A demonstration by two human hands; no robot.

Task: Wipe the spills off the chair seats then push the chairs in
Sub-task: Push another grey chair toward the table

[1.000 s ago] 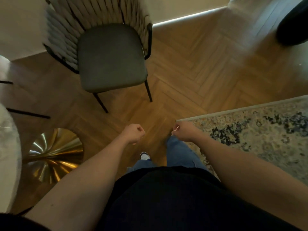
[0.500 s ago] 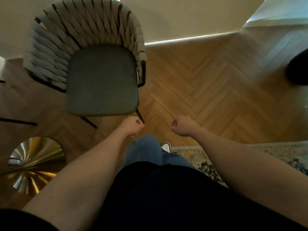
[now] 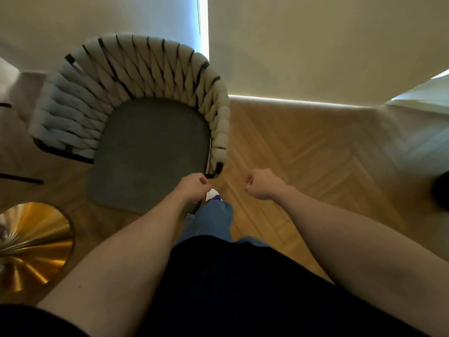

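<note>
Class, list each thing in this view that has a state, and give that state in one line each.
chair: upright on the floor, pulled out, not pushed in.
chair seat: bare, no spill visible.
left hand: fingers curled, holding nothing, over the seat's front corner.
right hand: fingers curled, holding nothing, over the floor.
gold table base: standing on the floor, left of the chair.

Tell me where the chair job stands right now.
Done: cannot confirm; the chair seat shows no spill I can make out in this light. In hand: nothing, the left hand and right hand are both curled with no cloth in view. Left: the chair sits pulled out on the wood floor, beside the gold table base, and needs pushing in.
</note>
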